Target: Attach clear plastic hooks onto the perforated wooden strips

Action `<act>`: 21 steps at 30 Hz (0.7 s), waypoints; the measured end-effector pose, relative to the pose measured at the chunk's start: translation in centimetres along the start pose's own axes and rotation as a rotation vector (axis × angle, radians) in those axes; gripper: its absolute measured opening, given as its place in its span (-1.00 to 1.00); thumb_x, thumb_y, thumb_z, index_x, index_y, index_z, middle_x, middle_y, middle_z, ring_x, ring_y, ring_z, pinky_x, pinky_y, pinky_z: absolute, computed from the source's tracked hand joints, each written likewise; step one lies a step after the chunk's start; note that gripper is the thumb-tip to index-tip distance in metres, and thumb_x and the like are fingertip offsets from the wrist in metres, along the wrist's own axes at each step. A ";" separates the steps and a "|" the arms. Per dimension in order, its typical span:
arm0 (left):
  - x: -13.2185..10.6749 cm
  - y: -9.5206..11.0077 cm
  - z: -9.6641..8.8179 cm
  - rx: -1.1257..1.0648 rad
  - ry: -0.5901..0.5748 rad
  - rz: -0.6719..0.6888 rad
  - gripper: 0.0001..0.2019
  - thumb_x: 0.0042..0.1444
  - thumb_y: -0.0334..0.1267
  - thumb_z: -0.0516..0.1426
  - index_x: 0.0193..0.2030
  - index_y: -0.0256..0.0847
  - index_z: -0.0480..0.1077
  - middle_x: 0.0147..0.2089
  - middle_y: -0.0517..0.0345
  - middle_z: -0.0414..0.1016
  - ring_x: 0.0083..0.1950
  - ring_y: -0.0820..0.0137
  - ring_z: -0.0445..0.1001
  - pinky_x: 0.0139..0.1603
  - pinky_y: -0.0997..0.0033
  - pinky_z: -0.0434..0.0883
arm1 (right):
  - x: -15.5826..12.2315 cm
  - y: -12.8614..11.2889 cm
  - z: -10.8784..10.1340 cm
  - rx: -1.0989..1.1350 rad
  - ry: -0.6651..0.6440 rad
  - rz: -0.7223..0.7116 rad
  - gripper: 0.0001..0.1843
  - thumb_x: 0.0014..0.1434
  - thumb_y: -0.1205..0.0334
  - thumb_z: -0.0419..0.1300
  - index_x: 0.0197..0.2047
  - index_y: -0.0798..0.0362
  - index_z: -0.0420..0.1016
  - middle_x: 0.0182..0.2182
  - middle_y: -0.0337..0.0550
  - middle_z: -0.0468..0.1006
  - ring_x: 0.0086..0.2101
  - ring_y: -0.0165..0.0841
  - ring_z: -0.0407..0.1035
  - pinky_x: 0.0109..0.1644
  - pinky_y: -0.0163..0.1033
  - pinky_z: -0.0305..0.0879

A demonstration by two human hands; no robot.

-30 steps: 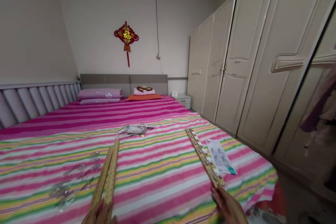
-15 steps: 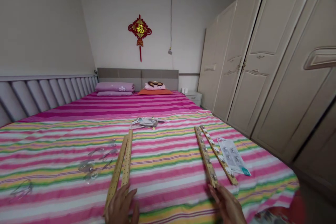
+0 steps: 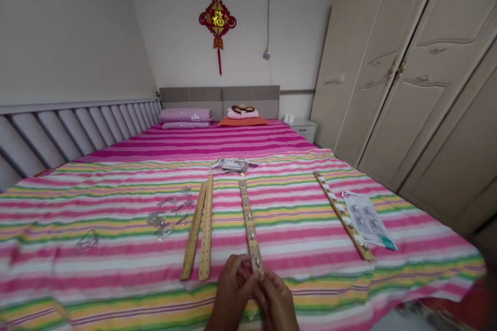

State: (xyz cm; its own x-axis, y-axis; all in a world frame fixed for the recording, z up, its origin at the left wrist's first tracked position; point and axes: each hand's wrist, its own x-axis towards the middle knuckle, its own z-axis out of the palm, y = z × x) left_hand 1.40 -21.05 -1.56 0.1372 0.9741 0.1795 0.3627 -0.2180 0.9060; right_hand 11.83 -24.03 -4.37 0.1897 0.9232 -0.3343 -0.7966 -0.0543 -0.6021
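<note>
Striped bedspread (image 3: 306, 300) across bed. Wooden hook strip (image 3: 249, 222) mid-bed, long axis near-to-far, far end toward headboard (image 3: 219, 95); near end pinched between left hand (image 3: 233, 289) and right hand (image 3: 276, 302), both closed on it. Second hook strip (image 3: 344, 217) right, beside printed sheet (image 3: 367, 220); two plain strips (image 3: 200, 227) left.

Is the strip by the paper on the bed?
Yes: the strip lies flat on the blanket beside the paper.

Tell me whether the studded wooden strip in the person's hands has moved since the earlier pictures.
Yes. The studded wooden strip has moved left, away from the printed sheet and the strip lying beside it, toward the two holed wooden strips.
</note>
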 end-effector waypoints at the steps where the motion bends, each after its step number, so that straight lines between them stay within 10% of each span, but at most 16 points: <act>1: 0.2 -0.1 0.4 0.010 0.000 -0.006 -0.77 -0.04 -0.26 0.15 -0.19 -0.20 0.44 -0.31 0.10 0.42 -0.33 0.36 0.40 -0.28 0.36 0.41 | 0.0 0.7 0.1 -0.005 -0.019 0.007 -0.63 -0.32 0.21 0.50 -0.38 0.15 0.58 -0.42 -0.06 0.65 -0.33 -0.21 0.54 -0.23 -0.21 0.47; 9: 1.2 -1.8 1.5 0.054 -0.004 -0.034 -0.87 -0.05 -0.31 0.11 -0.31 -0.20 0.40 -0.35 0.13 0.42 -0.28 0.34 0.42 -0.22 0.34 0.38 | 0.6 2.3 -1.8 -0.229 0.041 -0.032 -0.55 -0.29 0.04 0.46 -0.35 0.14 0.54 -0.50 -0.10 0.61 -0.50 -0.26 0.48 -0.46 -0.27 0.36; 14: 1.7 -2.1 1.5 -0.308 -0.100 -0.249 -0.76 0.01 -0.08 0.11 -0.31 -0.21 0.32 -0.44 0.21 0.43 -0.46 0.42 0.44 -0.46 0.44 0.34 | 2.0 -1.4 -2.0 -0.676 0.041 -0.401 -0.70 -0.14 0.07 0.37 -0.35 0.08 0.56 -0.51 -0.19 0.53 -0.49 -0.35 0.35 -0.39 -0.30 0.31; 21: 3.5 -3.9 2.0 -0.473 -0.132 -0.355 -0.77 -0.09 -0.08 0.11 -0.47 -0.19 0.20 -0.67 0.39 0.24 -0.67 0.58 0.20 -0.61 0.55 0.13 | 8.1 -4.3 2.6 -0.968 -0.378 -0.465 -0.75 -0.18 0.38 0.27 -0.32 0.06 0.54 -0.48 -0.29 0.39 -0.53 -0.42 0.24 -0.46 -0.34 0.19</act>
State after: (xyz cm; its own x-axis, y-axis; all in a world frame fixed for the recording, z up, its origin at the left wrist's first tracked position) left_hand 2.33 -16.86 -5.24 0.2074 0.9603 -0.1866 -0.0374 0.1984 0.9794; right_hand 15.25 -15.35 -2.61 0.0350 0.9773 0.2088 0.1148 0.2036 -0.9723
